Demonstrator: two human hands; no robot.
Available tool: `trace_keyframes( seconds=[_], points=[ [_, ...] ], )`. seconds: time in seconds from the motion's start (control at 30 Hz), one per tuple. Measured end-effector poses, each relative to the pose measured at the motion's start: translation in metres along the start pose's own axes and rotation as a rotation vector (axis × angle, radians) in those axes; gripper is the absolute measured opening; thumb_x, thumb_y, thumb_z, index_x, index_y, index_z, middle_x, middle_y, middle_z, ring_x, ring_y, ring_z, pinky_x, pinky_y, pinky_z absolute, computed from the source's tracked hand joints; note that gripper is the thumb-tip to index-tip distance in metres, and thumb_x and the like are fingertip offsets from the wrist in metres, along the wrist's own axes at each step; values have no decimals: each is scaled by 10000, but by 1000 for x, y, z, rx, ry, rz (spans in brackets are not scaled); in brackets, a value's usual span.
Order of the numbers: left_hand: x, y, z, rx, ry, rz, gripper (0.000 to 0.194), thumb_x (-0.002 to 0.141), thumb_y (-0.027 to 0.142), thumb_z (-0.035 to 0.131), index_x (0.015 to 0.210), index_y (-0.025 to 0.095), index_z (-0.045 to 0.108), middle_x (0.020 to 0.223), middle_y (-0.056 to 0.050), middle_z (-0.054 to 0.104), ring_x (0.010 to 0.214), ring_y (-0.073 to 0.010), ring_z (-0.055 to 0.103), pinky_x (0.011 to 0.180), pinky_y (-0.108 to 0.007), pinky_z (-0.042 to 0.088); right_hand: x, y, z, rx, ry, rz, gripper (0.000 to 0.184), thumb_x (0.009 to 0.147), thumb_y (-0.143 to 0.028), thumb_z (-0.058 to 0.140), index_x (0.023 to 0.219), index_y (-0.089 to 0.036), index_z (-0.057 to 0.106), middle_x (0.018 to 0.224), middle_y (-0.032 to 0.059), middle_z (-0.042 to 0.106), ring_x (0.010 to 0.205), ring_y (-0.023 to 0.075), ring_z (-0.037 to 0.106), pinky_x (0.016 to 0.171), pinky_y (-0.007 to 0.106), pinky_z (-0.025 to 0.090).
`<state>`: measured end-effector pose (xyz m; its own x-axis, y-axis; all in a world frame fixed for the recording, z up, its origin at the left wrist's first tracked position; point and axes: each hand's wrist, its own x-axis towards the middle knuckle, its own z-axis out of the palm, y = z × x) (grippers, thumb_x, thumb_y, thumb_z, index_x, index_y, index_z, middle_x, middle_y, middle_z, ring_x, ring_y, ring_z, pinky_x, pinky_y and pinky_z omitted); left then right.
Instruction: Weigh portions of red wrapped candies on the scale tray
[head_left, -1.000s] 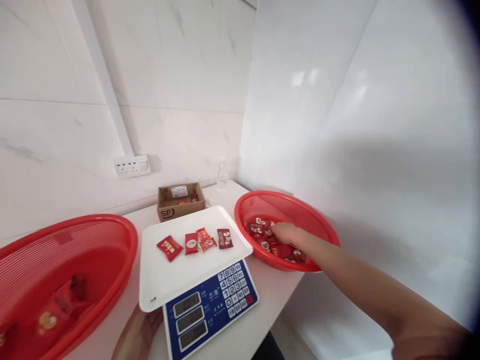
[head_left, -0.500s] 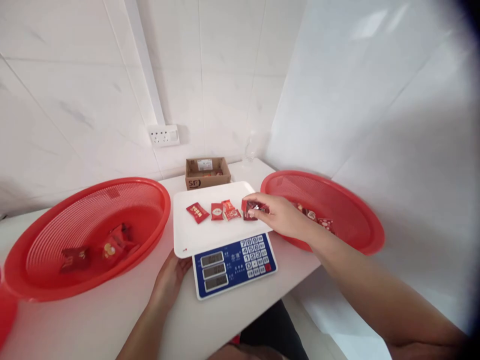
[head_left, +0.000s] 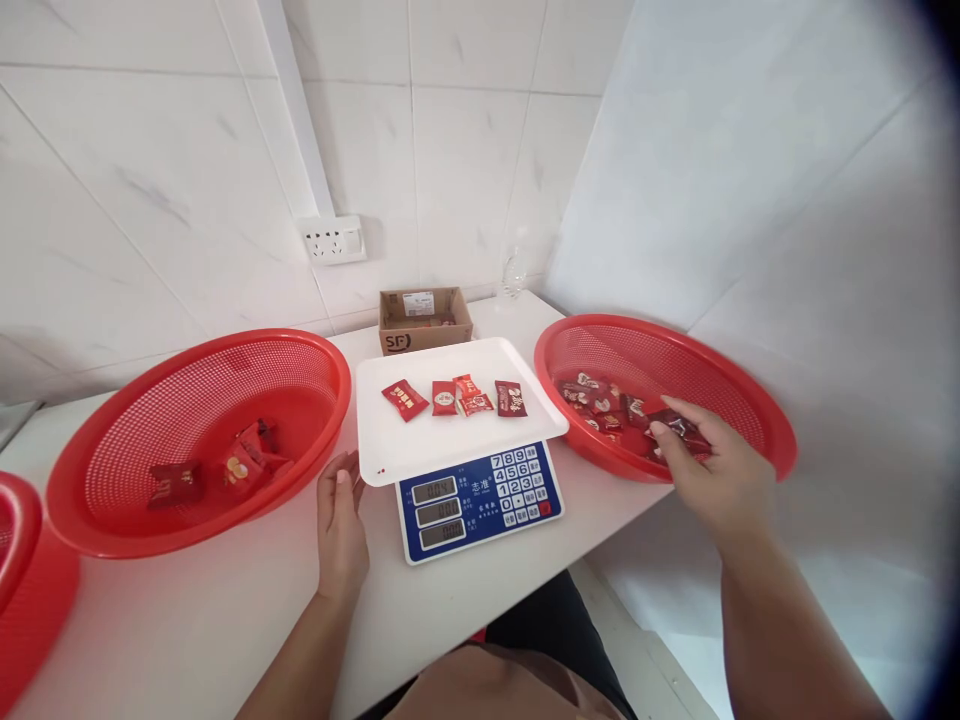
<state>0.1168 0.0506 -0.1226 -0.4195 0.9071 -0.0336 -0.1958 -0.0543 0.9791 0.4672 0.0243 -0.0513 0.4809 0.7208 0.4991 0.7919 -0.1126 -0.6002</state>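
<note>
A blue-faced weighing scale (head_left: 480, 495) stands on the white counter, and its white tray (head_left: 450, 450) carries several red candy packets (head_left: 444, 397). My left hand (head_left: 341, 520) lies flat and open on the counter, its fingertips close to the tray's front left corner. My right hand (head_left: 716, 475) reaches over the near rim of the right red basket (head_left: 757, 410). Its fingers are pinched on a dark red candy packet (head_left: 679, 424). Several more packets (head_left: 592, 395) lie in that basket.
A large red basket (head_left: 322, 365) on the left holds a few packets (head_left: 240, 465). Part of another red basket (head_left: 30, 570) shows at the far left edge. Behind the scale are a small cardboard box (head_left: 424, 320), a clear bottle (head_left: 514, 270) and a wall socket (head_left: 335, 240). White walls close the corner.
My right hand went from the right basket to the scale tray and back to the basket, where it now pinches a packet. My left hand slid out from the scale's corner. The view shifted.
</note>
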Motion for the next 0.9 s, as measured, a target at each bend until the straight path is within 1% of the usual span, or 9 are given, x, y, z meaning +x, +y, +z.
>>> trace_keyframes(
  seconds=[0.13, 0.37, 0.43, 0.5, 0.57, 0.63, 0.7, 0.8, 0.9],
  points=[
    [-10, -1, 4, 129, 47, 170, 388, 897, 490, 451, 1215, 271, 493, 1361, -53, 447, 1281, -190, 413, 1094, -354, 322, 2, 3, 7, 36, 5, -69, 352, 845, -410, 533, 1139, -251, 644, 1098, 61, 687, 1007, 246, 638, 826, 393, 531],
    [-17, -9, 4, 265, 108, 377, 445, 908, 446, 444, 1307, 251, 422, 1433, -82, 366, 1340, -208, 336, 1125, -341, 261, 6, 5, 15, 140, 20, -10, 415, 825, -438, 543, 1157, -210, 642, 1120, 89, 687, 1037, 275, 633, 856, 430, 527],
    [-17, -11, 4, 281, 111, 439, 438, 907, 431, 449, 1305, 249, 419, 1440, -87, 357, 1351, -213, 324, 1131, -346, 254, 2, 0, 16, 174, 33, -8, 412, 826, -445, 544, 1148, -211, 648, 1132, 93, 683, 1058, 287, 625, 863, 444, 527],
    [-17, -13, 3, 293, 106, 507, 419, 907, 413, 454, 1294, 254, 419, 1435, -91, 362, 1355, -213, 321, 1135, -360, 252, -4, -12, 20, 219, -2, -37, 396, 831, -437, 549, 1140, -214, 656, 1123, 93, 689, 1056, 288, 628, 864, 433, 533],
    [-17, -14, 3, 305, 97, 566, 396, 908, 396, 456, 1278, 258, 422, 1428, -96, 366, 1356, -213, 322, 1136, -375, 253, -11, -30, 28, 284, -121, -127, 357, 850, -400, 543, 1145, -235, 656, 1097, 81, 701, 1023, 267, 646, 836, 394, 550],
    [-17, -16, 2, 323, 83, 606, 368, 906, 384, 461, 1250, 254, 438, 1418, -105, 371, 1356, -217, 324, 1135, -388, 254, -16, -49, 41, 365, -271, -288, 318, 889, -329, 502, 1167, -267, 643, 1082, 60, 706, 992, 232, 657, 825, 366, 557],
    [-17, -17, 1, 347, 66, 637, 342, 902, 374, 469, 1219, 247, 455, 1406, -112, 379, 1356, -223, 325, 1135, -404, 252, -17, -66, 56, 404, -346, -460, 325, 908, -251, 468, 1190, -286, 625, 1125, 48, 688, 1042, 218, 632, 880, 387, 537],
    [-17, -18, -3, 392, 40, 681, 331, 890, 366, 490, 1197, 246, 460, 1373, -116, 406, 1347, -233, 338, 1133, -433, 250, -15, -79, 72, 405, -333, -608, 360, 896, -197, 473, 1218, -293, 601, 1252, 51, 619, 1146, 228, 569, 939, 438, 507],
    [-16, -19, -6, 427, 43, 709, 333, 885, 358, 500, 1196, 248, 457, 1346, -116, 429, 1335, -237, 352, 1128, -449, 250, -13, -76, 76, 444, -231, -608, 341, 903, -191, 468, 1206, -269, 603, 1255, 76, 610, 1161, 220, 560, 969, 435, 490]
  ],
)
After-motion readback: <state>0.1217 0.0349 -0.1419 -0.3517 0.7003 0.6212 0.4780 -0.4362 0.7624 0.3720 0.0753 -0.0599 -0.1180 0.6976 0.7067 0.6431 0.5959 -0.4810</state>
